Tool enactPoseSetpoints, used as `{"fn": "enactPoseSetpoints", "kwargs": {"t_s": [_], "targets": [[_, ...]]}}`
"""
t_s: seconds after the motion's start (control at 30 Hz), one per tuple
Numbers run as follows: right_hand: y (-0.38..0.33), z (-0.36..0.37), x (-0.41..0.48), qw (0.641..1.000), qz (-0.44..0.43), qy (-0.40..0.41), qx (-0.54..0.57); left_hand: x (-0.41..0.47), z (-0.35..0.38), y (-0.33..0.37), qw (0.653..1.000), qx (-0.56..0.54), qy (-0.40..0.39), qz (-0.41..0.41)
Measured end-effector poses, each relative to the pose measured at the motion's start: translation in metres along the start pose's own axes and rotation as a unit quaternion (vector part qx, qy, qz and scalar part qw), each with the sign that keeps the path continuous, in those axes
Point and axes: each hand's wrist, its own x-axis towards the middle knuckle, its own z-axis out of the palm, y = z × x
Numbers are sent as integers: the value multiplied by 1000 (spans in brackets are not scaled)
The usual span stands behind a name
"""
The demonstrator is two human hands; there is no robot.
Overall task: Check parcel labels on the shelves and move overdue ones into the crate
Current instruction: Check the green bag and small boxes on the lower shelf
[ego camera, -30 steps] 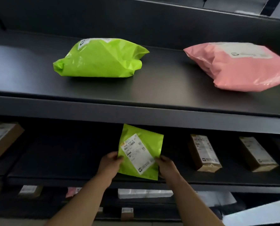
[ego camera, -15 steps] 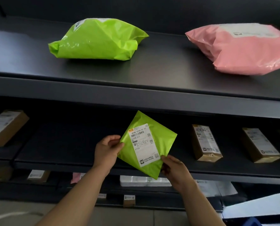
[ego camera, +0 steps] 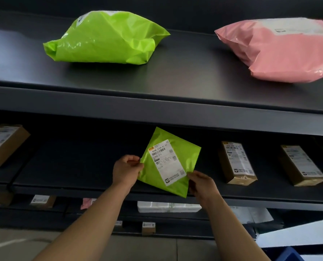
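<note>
Fingers (ego camera: 135, 160) of my left hand (ego camera: 127, 170) and right hand (ego camera: 201, 183) pinch opposite corners of the green parcel (ego camera: 188, 159) above the shelf (ego camera: 77, 189); likely light, floppy, slick: grip edges.

The left forearm (ego camera: 92, 219) and right forearm (ego camera: 232, 225) are shown bare down to the frame's lower edge. The left hand (ego camera: 126, 169) and right hand (ego camera: 202, 183) are likewise seen uncovered.

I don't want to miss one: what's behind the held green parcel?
Around the held green parcel, pinched by the left hand and right hand, only the dark middle shelf shows. The patch directly behind it is covered.
</note>
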Motion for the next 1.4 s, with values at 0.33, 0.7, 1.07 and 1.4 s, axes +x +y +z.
{"fn": "enactPoseSetpoints", "kwargs": {"t_s": [0.33, 0.7, 1.07, 1.4], "targets": [[-19, 24, 39, 993, -53, 31, -100, 23, 18, -18, 993, 83, -28, -75], [-81, -98, 33, 913, -176, 311, -196, -4, 107, 24, 974, 189, -100, 74], [-50, -137, 25, 987, -49, 148, -46, -54, 228, 35, 926, 210, -312, -26], [-25, -140, -34, 988, -5, 0, 153, -47, 175, 14, 925, 20, -355, -135]]}}
